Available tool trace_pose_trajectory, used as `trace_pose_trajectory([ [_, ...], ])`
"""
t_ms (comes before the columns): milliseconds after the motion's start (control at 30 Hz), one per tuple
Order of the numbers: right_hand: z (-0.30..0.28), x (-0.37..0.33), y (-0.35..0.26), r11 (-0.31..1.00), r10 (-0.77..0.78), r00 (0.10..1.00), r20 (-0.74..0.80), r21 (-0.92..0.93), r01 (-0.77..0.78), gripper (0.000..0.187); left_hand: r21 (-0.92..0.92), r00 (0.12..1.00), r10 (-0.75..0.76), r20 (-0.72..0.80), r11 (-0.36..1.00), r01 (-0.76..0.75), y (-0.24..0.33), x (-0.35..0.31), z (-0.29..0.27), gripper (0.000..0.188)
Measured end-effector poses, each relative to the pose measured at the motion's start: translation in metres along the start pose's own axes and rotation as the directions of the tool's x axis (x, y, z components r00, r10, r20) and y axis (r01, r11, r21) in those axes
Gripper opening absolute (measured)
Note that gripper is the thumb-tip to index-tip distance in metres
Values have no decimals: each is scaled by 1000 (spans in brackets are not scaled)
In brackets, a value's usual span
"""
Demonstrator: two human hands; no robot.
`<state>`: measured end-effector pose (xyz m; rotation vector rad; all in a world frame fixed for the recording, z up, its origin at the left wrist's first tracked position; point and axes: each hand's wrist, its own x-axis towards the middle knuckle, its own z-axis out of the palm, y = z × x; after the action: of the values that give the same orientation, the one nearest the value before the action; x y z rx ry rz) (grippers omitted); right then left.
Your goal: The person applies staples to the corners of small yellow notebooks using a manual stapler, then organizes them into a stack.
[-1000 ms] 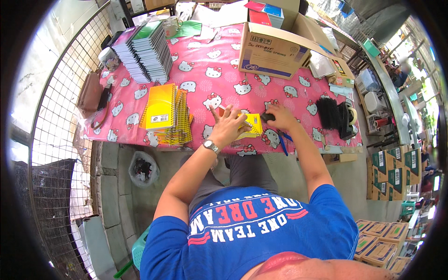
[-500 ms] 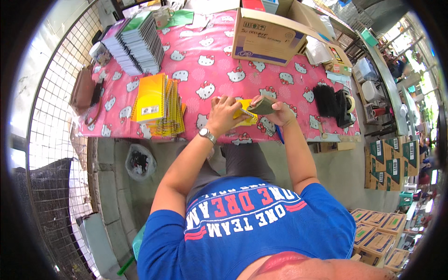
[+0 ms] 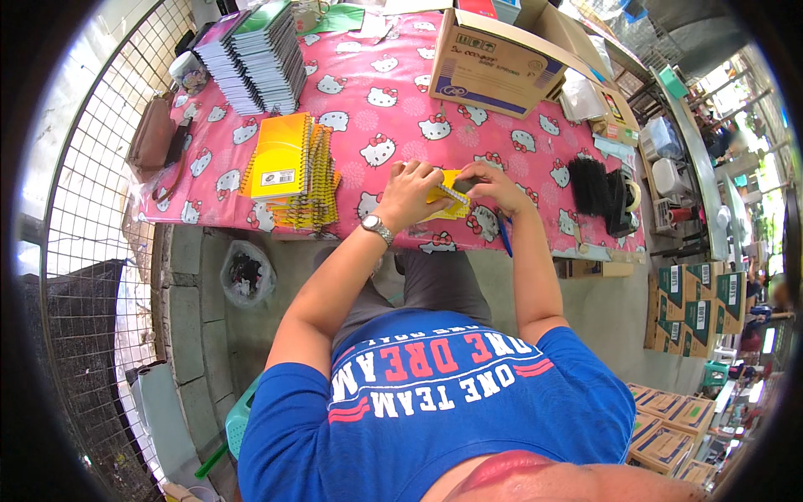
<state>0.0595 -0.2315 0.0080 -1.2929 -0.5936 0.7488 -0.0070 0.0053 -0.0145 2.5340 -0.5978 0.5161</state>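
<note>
Near the table's front edge, my left hand (image 3: 410,194), with a watch on its wrist, is closed over the left part of a yellow spiral notebook (image 3: 454,181). White page edges and the wire binding show between my hands. At the notebook's right side, the fingers of my right hand (image 3: 499,191) are bent in a pinch on a dark flat piece (image 3: 463,186), mostly hidden by them. More yellow paper or cover shows underneath. To the left stands a stack of yellow spiral notebooks (image 3: 280,159). A slim blue thing (image 3: 505,234) sits below my right hand at the table edge.
Tall stacks of spiral notebooks (image 3: 268,63) stand at the back left, beside a brown pouch (image 3: 153,130). An open cardboard box (image 3: 493,71) occupies the back right. A black brush-like thing (image 3: 590,186) and a tape dispenser (image 3: 621,205) are at the right edge of the pink-covered table (image 3: 360,92).
The dark flat piece in my right hand has turned and shows less of its face. My right fingers have come in against the notebook, whose wire binding is now plainer. The view has shifted slightly.
</note>
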Motion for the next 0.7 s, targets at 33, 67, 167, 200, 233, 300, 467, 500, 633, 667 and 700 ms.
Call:
trace_pose_trajectory([
  [33,3,4,-2,999,2,998,-57,-38,-4,51,3,1000,-8,-5,1000,8,-1,0,0,45],
  [67,9,0,-2,957,-145,989,41,259,130,51,-32,1000,-24,-12,999,23,-3,1,1,45],
  [167,5,19,-10,921,170,977,-125,-332,-203,45,-107,998,-63,-22,992,60,-8,2,-1,44],
  [200,-7,25,0,870,172,972,-159,-437,-226,40,-145,996,-89,-32,986,83,-9,3,-4,44],
  [233,-3,30,-4,870,168,975,-148,-442,-217,40,-136,995,-93,-40,987,87,-14,3,-8,44],
  [300,11,29,-15,948,-64,981,184,317,2,39,-156,988,-154,-25,977,148,-19,-2,-9,38],
  [467,11,42,-13,991,60,993,101,-129,-47,44,-479,978,-208,19,857,192,-33,-6,1,32],
  [500,15,43,-15,962,-76,969,236,272,9,44,-511,980,-196,-35,846,151,-37,-8,4,30],
  [633,3,50,-8,899,147,989,-36,-413,-149,44,-554,965,-248,84,793,253,-35,-1,-1,35],
  [667,5,47,-9,987,84,992,94,-148,-70,44,-552,955,-279,100,783,287,-36,-2,0,33],
  [700,6,47,-10,990,-11,980,200,138,-17,44,-549,944,-309,116,772,320,-37,-3,0,31],
])
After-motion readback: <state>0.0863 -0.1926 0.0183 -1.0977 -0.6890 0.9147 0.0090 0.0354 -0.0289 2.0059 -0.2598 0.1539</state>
